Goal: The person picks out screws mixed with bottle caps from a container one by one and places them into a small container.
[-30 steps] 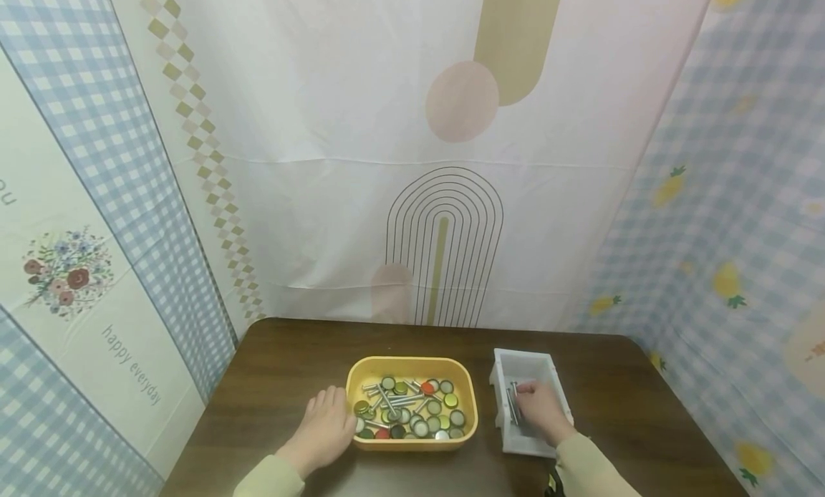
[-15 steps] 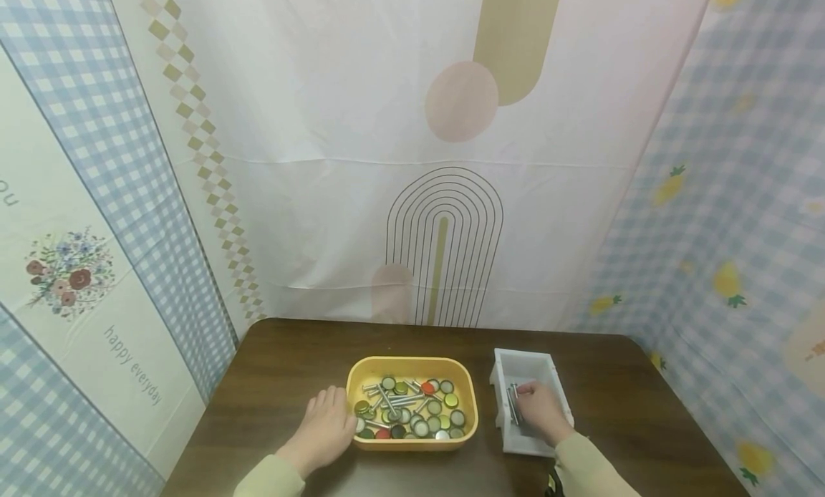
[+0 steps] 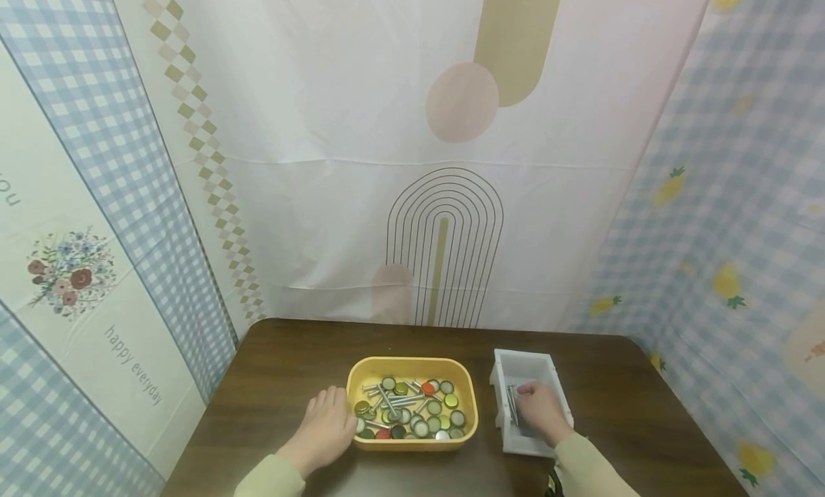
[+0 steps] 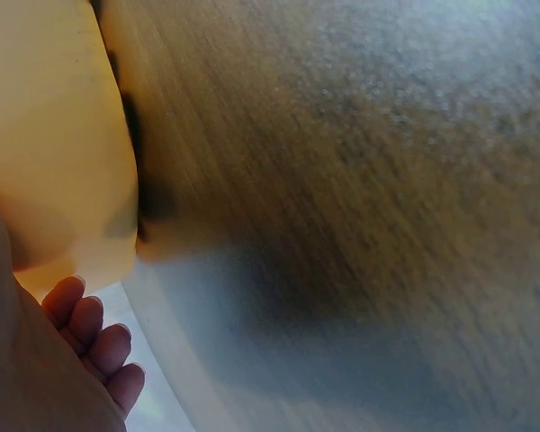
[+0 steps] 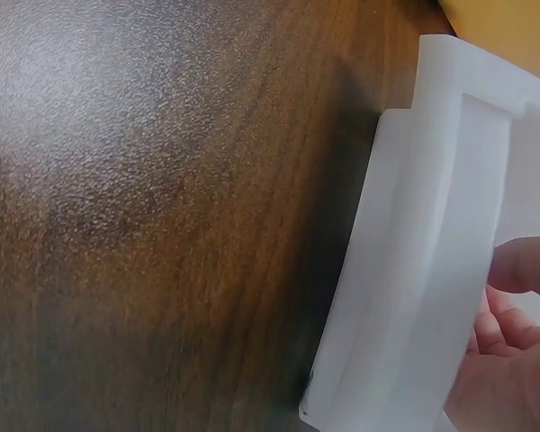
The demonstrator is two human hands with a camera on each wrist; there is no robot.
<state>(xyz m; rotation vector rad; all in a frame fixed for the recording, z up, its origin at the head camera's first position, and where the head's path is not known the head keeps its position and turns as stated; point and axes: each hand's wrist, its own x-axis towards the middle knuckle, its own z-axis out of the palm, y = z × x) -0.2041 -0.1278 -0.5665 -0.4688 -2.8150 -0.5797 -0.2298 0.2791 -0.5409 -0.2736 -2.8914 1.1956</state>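
Observation:
My right hand (image 3: pixel 541 411) reaches down into a white plastic bin (image 3: pixel 559 379), its fingers curled around a few silver bolts (image 3: pixel 513 405). The bolts lie almost parallel along the hand's left side. In the right wrist view the thumb (image 5: pixel 522 263) and bent fingers show behind the bin's near wall, and the bolts are hidden. My left hand (image 3: pixel 325 424) rests at the left end of a yellow tub (image 3: pixel 412 445), fingers loosely bent against its outside. That tub holds several bottle caps (image 3: pixel 421 428) and more silver bolts (image 3: pixel 402 400).
Both containers stand on a dark brown wooden table (image 3: pixel 290 354), with a gap between them. A white patterned cloth (image 3: pixel 335 232) hangs behind the table. Checked cloths hang at the left and right sides.
In the bin, the bolts at my right fingertips have shifted slightly, now lying closer together. My left hand, the tub and the bin keep their places.

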